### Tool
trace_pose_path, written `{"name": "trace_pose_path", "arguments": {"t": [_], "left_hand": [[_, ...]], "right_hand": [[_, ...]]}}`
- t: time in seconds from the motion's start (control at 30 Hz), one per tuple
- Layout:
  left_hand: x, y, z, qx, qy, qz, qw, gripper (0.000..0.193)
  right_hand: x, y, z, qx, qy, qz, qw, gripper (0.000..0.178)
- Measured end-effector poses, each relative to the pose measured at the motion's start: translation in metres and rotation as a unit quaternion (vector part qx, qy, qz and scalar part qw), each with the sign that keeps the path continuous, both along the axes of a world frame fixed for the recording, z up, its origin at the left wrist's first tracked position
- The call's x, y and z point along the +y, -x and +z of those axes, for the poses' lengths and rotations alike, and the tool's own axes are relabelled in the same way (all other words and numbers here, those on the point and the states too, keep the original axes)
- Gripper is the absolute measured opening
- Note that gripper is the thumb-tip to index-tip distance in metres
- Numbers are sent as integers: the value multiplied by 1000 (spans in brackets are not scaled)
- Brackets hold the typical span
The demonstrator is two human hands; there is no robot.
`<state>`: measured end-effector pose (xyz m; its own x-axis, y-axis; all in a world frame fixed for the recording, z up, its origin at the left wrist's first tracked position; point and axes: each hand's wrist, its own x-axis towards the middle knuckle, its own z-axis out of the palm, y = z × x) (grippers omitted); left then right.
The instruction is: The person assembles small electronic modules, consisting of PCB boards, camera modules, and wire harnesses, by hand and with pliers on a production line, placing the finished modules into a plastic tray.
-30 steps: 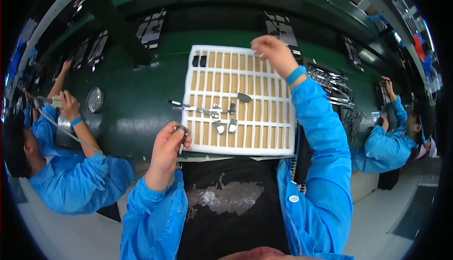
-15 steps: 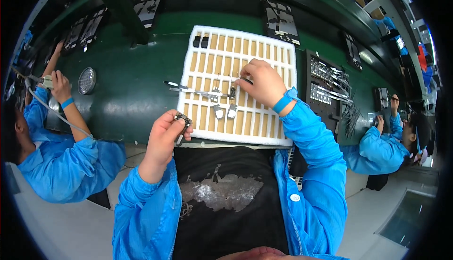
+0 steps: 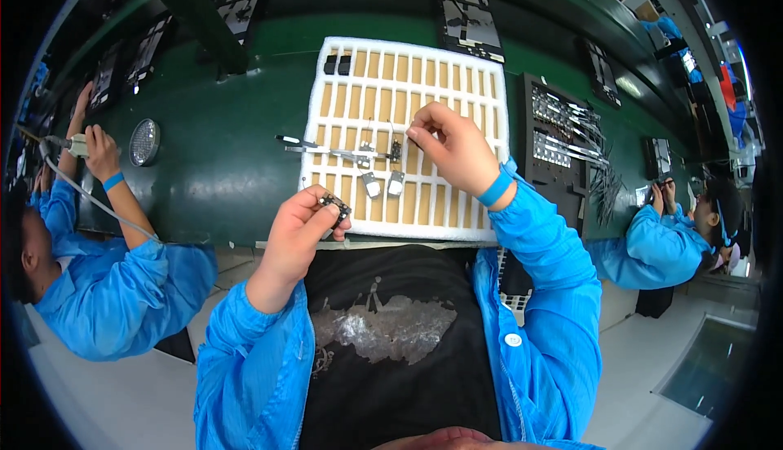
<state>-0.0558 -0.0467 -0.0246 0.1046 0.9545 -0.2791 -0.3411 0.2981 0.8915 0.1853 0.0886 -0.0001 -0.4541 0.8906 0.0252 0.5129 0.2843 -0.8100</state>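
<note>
My left hand (image 3: 298,230), at the near left corner of the white foam tray (image 3: 424,232), pinches a small black circuit part (image 3: 334,205) between thumb and fingers. Over the tray's middle, my right hand (image 3: 457,146) has its thumb and forefinger pressed together. A bit of something dark shows at those fingertips, too small to name. Left of that hand, several small electronic parts lie across the slots, among them a grey square-ended piece (image 3: 371,185) and a black upright piece (image 3: 395,152). Slim silver and black strips (image 3: 314,149) stick out over the tray's left edge.
Two black blocks (image 3: 337,65) sit in the tray's far left slots. To its right stands a black tray (image 3: 563,205) of silver parts and dark wires. A round clear-topped dish (image 3: 145,141) is on the green table (image 3: 236,148). Co-workers in blue sleeves (image 3: 122,299) sit on both sides.
My right hand has lifted slightly off the slots and turned, its fingers still pinched. My left hand has shifted right with the circuit part. The whole view has shifted a little.
</note>
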Motion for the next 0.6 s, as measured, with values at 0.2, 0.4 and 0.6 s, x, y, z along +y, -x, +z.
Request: {"name": "trace_pose_path", "arguments": {"t": [0.2,0.4,0.6], "left_hand": [[4,-6,4,-20,-2,-28,999,9],[4,-22,21,10,-1,-35,999,9],[7,-29,22,-6,-42,0,999,10]], "right_hand": [[-28,0,10,191,147,1,970,11],[-53,1,22,196,106,23,975,11],[-67,2,43,109,-65,86,988,4]]}}
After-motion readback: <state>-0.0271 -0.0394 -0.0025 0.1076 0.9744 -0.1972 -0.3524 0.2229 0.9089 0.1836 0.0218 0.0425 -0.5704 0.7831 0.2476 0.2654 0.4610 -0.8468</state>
